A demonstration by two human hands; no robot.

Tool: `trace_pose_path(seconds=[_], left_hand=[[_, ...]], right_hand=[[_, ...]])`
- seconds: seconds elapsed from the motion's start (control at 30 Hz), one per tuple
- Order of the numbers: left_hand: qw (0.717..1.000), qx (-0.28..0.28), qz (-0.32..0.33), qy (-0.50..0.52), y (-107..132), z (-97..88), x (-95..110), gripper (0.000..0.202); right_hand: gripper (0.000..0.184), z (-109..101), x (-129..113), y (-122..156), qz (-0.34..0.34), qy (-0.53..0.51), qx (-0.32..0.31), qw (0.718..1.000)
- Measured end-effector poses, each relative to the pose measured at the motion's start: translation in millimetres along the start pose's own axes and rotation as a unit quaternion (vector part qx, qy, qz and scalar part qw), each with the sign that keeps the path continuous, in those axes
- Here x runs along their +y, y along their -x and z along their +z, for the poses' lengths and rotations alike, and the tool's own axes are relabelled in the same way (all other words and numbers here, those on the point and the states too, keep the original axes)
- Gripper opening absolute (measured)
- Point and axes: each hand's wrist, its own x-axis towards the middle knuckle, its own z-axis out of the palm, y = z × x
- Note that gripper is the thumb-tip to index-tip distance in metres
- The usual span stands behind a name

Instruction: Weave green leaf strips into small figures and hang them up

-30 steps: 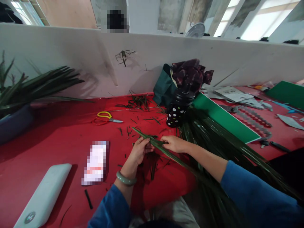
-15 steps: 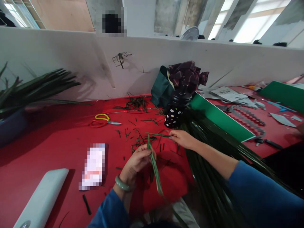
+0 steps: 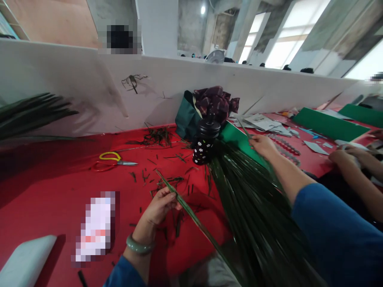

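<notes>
My left hand (image 3: 163,205), above the red tabletop, pinches a long green leaf strip (image 3: 194,217). The strip's narrow tip points up and away, and its other end runs down towards my lap. Out to the right, my right hand (image 3: 263,145) is closed on a thin leaf strip (image 3: 243,128) that sticks out beyond the fingers. Beneath my right forearm lies a large bundle of long dark green leaves (image 3: 239,195). Short leaf scraps (image 3: 176,157) are scattered on the red cloth beyond my left hand.
Scissors (image 3: 115,161) with yellow and red handles lie left of the scraps. A blurred-out phone-like object (image 3: 95,227) and a pale case (image 3: 28,259) are nearer. A black flowered bottle (image 3: 203,145) stands before a green bag (image 3: 187,113). Another person's hands (image 3: 344,155) show at right.
My right hand has moved away to the right with a thin strip, apart from the strip in my left hand. The view has turned right, bringing another person's hands into sight.
</notes>
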Motion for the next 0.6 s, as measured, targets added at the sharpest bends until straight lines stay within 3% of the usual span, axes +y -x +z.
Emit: trace_pose_path(seconds=[0.17, 0.27, 0.37, 0.47, 0.53, 0.6], left_hand=[[0.997, 0.041, -0.017, -0.058, -3, -4.1, -5, 0.014], [0.994, 0.066, -0.023, -0.089, -5, -5.8, -5, 0.014], [0.993, 0.093, -0.01, -0.075, -7, -7.6, -1, 0.014], [0.994, 0.1, 0.016, -0.043, -6, -10.2, 6, 0.012], [0.993, 0.109, 0.041, -0.025, -4, -12.8, 11, 0.01], [0.989, 0.133, 0.068, -0.007, -2, -15.6, 15, 0.009]], right_hand=[[0.039, 48, -32, -14, 0.004, 0.101, -0.071, 0.992], [0.04, 62, -39, -6, -0.027, 0.105, -0.105, 0.989], [0.034, 49, -42, 9, -0.082, 0.024, 0.015, 0.996], [0.029, 18, -58, 33, -0.129, -0.136, 0.14, 0.972], [0.028, 1, -78, 55, -0.174, -0.241, 0.126, 0.947], [0.028, -2, -104, 81, -0.227, -0.265, 0.021, 0.937]])
